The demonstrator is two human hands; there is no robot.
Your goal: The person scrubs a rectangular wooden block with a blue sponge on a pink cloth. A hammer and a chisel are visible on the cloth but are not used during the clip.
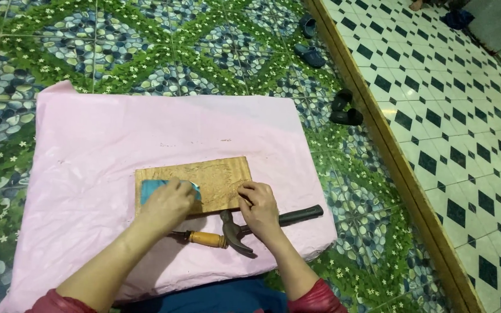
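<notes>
A flat wooden board (221, 177) with carved relief lies on a pink sheet (94, 145). My left hand (166, 204) presses a teal cloth or pad (151, 188) against the board's left part. Resting on the board's right lower corner is my right hand (258, 210), its fingers bent; whether it grips anything is unclear. Below the board lie a claw hammer (297, 217) with a black handle and a tool with an orange wooden handle (207, 238), partly under my hands.
The pink sheet covers a low surface on a floor patterned with green leaves and blue pebbles (163, 46). Two pairs of dark slippers (346, 110) and blue slippers (309, 55) lie at the back right. A wooden sill (401, 168) borders white-and-black diamond tiles.
</notes>
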